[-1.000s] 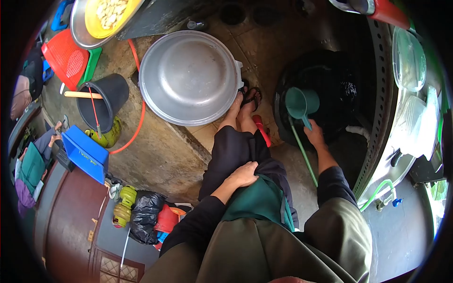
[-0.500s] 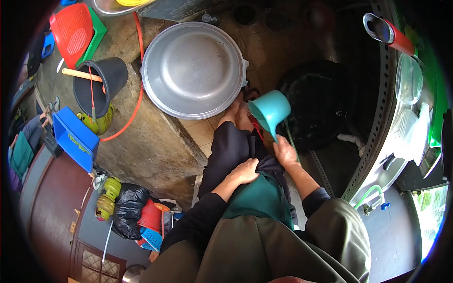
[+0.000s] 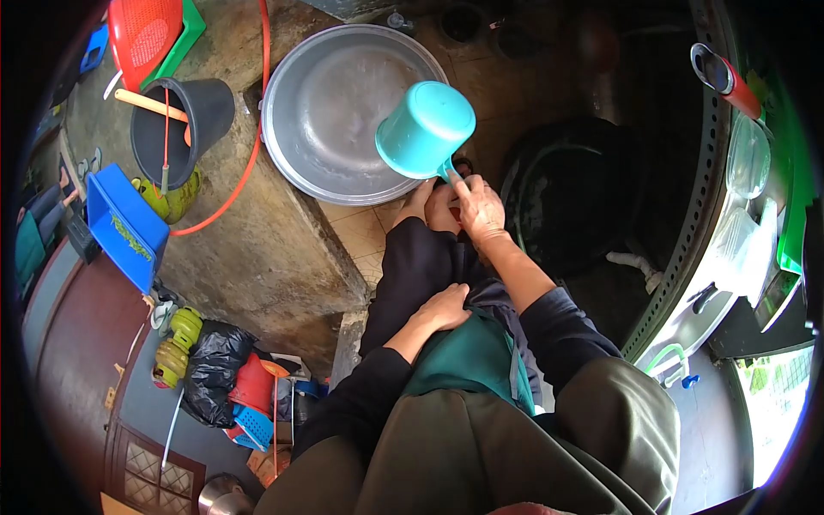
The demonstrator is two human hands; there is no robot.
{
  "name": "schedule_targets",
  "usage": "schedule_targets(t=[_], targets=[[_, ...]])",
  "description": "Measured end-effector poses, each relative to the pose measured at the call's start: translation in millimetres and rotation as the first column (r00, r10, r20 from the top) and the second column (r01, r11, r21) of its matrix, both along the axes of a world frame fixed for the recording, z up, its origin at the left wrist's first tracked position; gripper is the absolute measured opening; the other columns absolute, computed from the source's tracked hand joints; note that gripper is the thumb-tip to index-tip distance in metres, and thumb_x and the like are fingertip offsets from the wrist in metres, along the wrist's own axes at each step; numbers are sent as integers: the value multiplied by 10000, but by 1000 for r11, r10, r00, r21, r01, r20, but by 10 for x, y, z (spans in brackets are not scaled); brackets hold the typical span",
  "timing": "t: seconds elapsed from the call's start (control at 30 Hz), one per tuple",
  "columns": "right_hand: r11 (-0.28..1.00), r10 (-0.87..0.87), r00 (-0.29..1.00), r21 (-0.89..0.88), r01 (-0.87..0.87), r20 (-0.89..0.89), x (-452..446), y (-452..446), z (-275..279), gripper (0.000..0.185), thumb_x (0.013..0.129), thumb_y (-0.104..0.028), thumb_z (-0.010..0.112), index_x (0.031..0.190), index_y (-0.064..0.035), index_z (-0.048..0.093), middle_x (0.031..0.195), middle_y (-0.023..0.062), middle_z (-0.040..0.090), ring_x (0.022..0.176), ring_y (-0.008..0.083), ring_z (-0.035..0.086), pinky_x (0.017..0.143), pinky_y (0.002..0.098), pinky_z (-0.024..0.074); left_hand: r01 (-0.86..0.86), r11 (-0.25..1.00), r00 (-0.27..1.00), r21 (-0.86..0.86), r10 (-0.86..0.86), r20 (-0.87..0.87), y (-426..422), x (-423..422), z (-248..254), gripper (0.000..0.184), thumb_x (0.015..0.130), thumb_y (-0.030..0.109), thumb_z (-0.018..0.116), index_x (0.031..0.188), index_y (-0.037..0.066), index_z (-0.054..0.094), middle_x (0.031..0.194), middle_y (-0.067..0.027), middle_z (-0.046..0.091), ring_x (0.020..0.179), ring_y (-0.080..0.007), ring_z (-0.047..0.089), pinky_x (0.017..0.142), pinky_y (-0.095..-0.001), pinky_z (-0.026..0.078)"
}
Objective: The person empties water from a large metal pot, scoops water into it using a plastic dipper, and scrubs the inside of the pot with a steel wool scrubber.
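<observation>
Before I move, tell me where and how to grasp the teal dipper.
Take the dipper by its handle, from the wearer's side: it juts that way and looks slim enough to close around. The wide cup, tilted base-up over the metal basin, seems harder to hold.

Black plastic bucket (image 3: 210, 116) has a pale orange stick-like handle (image 3: 146, 103) sticking out; orange hose (image 3: 265, 51) curves past it. Red perforated plastic basket (image 3: 144, 39) overlaps green plastic tray (image 3: 182, 41). Crumpled black plastic bag (image 3: 215, 369) sits beside yellow-green gas cylinder (image 3: 171, 360).
</observation>
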State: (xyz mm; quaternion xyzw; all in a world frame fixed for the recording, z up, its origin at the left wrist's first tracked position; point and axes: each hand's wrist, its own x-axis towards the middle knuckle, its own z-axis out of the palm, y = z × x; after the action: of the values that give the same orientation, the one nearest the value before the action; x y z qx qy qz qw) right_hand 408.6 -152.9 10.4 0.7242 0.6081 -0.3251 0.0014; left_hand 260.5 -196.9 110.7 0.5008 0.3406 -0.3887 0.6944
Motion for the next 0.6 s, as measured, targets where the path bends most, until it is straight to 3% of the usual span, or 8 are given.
schedule_targets(t=[0.13, 0.2, 0.33, 0.43, 0.6], targets=[[984, -111, 994, 143, 109, 5, 284, -225, 89, 595, 766, -41, 543, 1315, -240, 430, 977, 140, 517, 868, 334, 573, 760, 428, 479, -13, 1000, 1000, 23, 13, 9, -11, -6, -4, 526, 808, 225, 606, 1227, -35, 423, 1278, -217, 448, 1203, -348, 442, 997, -387, 376], [968, -245, 966, -41, 249, 76, 470, -499, 120, 573, 790, -45, 537, 1328, -205, 416, 1002, 163, 509, 895, 365, 569, 757, 441, 479, -19, 999, 1000, 41, 18, 17, -45, -15, -32, 513, 807, 233, 599, 1218, -23, 428, 1274, -207, 453, 1192, -351, 452, 985, -400, 389], [862, -466, 860, -114, 494, 208, 929, -1136, 42, 558, 844, -53, 510, 1368, -168, 357, 1083, 195, 479, 968, 389, 538, 777, 453, 469, -14, 997, 999, 80, 11, 42, -96, -15, -77, 492, 796, 249, 584, 1196, 2, 440, 1262, -191, 466, 1171, -359, 473, 960, -426, 416], [769, -514, 763, -183, 612, 393, 1295, -1226, 137, 604, 863, -73, 526, 1410, -179, 294, 1105, 167, 487, 1022, 369, 516, 849, 469, 431, 21, 996, 999, 86, -23, 29, -18, 51, -1, 482, 792, 243, 575, 1189, 4, 446, 1260, -187, 467, 1169, -356, 475, 957, -428, 419], [844, -456, 756, -42, 535, 470, 1477, -1078, 383, 701, 813, -207, 645, 1413, -144, 289, 1280, 118, 421, 1165, 355, 414, 967, 470, 347, 96, 991, 995, 95, -96, -10, 4, 145, 48, 468, 796, 241, 568, 1191, 13, 461, 1253, -177, 473, 1174, -346, 476, 957, -428, 421]])
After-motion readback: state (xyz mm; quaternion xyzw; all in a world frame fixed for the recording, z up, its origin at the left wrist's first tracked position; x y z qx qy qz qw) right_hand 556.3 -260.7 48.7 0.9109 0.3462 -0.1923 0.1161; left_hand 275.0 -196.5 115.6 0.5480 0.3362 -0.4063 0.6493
